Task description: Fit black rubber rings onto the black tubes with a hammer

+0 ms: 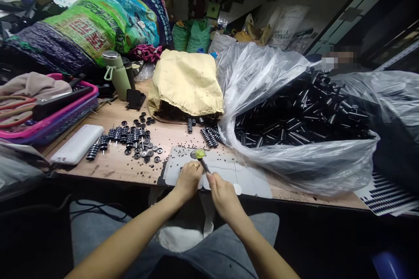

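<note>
My right hand [224, 194] is wrapped round the dark handle of a small hammer [200, 153] with a translucent yellow head. Close beside it, my left hand [189, 179] rests at the near edge of the grey mat [222, 163], its fingers curled together. Whatever those fingers hold is hidden. The hammer's head is just beyond my left fingertips, over a small dark round piece [193, 154]. Loose black discs [147, 148] and ribbed black stacks on thin metal pins [122, 134] lie to the left. Tiny dark bits are scattered around the mat.
A large clear plastic bag [248, 148] full of black tubes [294, 117] takes up the right. Behind the mat stands a yellow cloth bag [186, 80]. Further left are a white power bank [77, 144], a green flask [117, 76] and a pink basket [49, 115].
</note>
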{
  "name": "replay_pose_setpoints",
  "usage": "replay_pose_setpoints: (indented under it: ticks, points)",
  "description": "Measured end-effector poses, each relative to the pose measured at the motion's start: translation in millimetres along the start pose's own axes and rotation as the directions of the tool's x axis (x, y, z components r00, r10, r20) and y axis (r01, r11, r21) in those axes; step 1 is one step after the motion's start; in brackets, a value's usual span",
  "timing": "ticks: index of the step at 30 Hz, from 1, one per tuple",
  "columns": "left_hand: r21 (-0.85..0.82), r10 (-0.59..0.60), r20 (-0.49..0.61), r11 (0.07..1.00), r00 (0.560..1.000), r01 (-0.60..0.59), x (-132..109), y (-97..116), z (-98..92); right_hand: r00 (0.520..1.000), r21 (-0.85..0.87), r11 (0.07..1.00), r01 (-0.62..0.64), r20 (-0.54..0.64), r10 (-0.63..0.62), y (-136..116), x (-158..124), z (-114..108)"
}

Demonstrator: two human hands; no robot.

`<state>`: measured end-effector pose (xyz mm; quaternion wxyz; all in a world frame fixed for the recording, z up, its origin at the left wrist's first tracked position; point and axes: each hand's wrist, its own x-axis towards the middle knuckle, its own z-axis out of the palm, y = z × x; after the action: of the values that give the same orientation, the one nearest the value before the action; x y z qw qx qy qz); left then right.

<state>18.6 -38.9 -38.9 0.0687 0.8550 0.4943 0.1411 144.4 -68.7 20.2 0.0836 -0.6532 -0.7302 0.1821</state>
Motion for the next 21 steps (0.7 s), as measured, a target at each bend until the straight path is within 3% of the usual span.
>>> replay_pose_setpoints:
  ticks: [4, 6, 9, 12, 14, 16, 19, 21]
  points:
    - [-0.108, -0.089, 0.173, 0.988, 0.981, 0.109, 13, -12, -40.4, 0.990, -0.115, 0.987, -0.116, -0.099, 0.105, 37, 17, 0]
    - [-0.132, -0.271, 0.162, 0.947, 0.949, 0.293, 39, -28, -50.3, 0.977, -0.173, 0.972, -0.161, -0.168, 0.132, 54, 25, 10]
    - [-0.136, -0.567, 0.005, 0.816, 0.824, 0.562, 94, -52, -45.3, 0.956, -0.229, 0.962, -0.151, -0.282, 0.083, 69, 34, 24]
    - [-0.146, -0.647, -0.027, 0.757, 0.762, 0.637, 138, -65, -29.0, 0.925, -0.194, 0.980, -0.055, -0.379, -0.023, 74, 45, 22]
    - [-0.148, -0.644, -0.039, 0.760, 0.764, 0.633, 148, -66, -23.0, 0.881, -0.148, 0.989, -0.013, -0.469, -0.059, 80, 56, 10]
    - [-0.143, -0.634, -0.057, 0.770, 0.771, 0.622, 143, -66, -26.3, 0.833, -0.134, 0.990, -0.042, -0.552, -0.039, 90, 71, -8]
    - [-0.161, -0.547, -0.134, 0.835, 0.827, 0.526, 115, -67, -45.6, 0.793, -0.127, 0.982, -0.136, -0.608, 0.032, 112, 97, -32]
    - [-0.209, -0.443, -0.183, 0.890, 0.878, 0.406, 91, -66, -58.2, 0.808, -0.100, 0.980, -0.171, -0.583, 0.082, 125, 112, -44]
